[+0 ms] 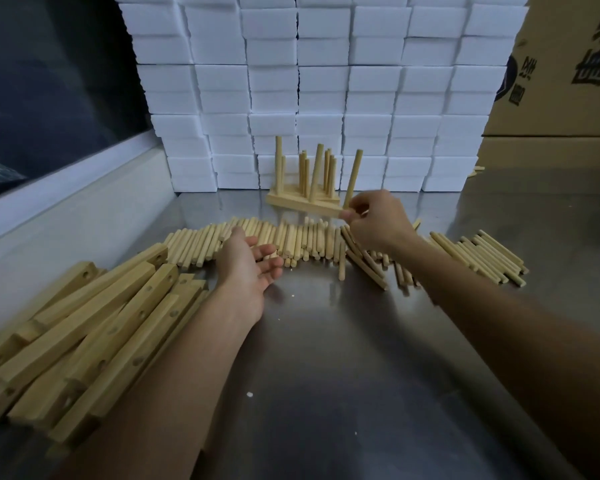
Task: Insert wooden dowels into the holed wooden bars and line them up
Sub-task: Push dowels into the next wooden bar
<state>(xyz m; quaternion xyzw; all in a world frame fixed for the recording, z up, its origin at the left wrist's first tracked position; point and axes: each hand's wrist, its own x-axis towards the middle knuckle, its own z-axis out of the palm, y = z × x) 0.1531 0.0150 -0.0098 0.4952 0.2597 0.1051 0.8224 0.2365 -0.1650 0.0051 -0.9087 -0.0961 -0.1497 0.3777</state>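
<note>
Head view: right hand point(371, 220) hides the gripped dowel's point(353, 178) foot.

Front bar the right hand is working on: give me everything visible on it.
The front bar is a pale, unfinished-looking wooden strip with a square section, lying flat on the metal table at the near edge of the finished group in front of the white boxes. Upright dowels stand around it; which ones sit in this bar is hard to tell. The right hand pinches its right end and holds a dowel upright there, seemingly at an end hole. The left hand does not touch it.
</note>
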